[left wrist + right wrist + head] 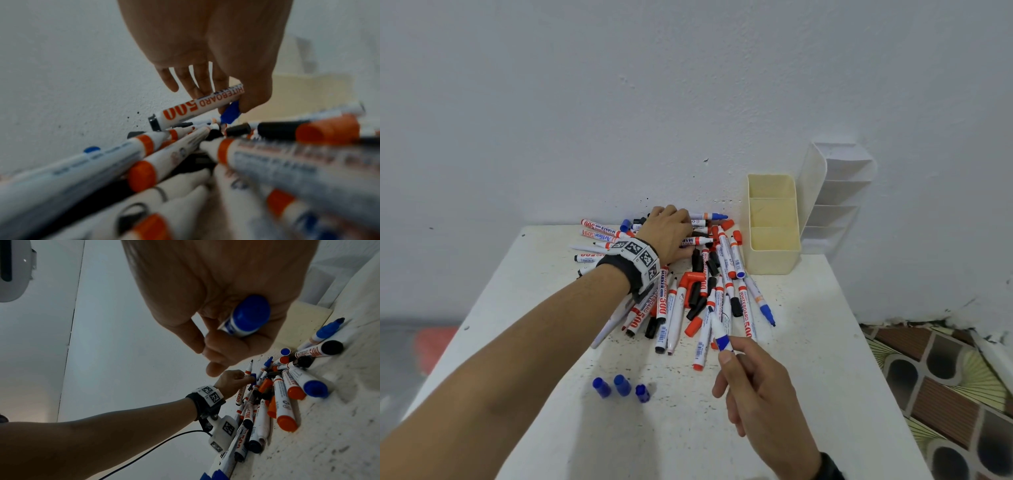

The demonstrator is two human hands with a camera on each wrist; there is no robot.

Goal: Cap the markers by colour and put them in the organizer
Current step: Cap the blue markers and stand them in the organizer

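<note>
Two hands engaged: both hold items, as set out view by view.
Head view, right hand [753,387]: fingers and thumb curled round a blue-banded marker [719,334], tip pointing away toward the pile of markers [688,274] just beyond the fingertips.
Head view, left hand [671,233]: reaching over the far side of the pile; its grip is hidden here.
Head view, blue caps [621,386]: three stand loose to the left of the right hand, well apart from the cream organizer [772,263], which sits beyond that hand and shows no markers inside.
Left wrist view, left hand [205,65]: fingers pinch a blue cap [230,112] at the thumb and also bear on a black-ended marker [197,107] lettered "WHITEBOARD 500".
Left wrist view, risk: lifting the cap may drag that black marker along; bare tips in the heap could ink the fingers.
Right wrist view, right hand [216,308]: closed on the marker [244,318], blue end facing the camera.
Right wrist view, risk: orange and black caps lie mixed among the barrels; a wrong-colour match is likely if taken by feel.
</note>
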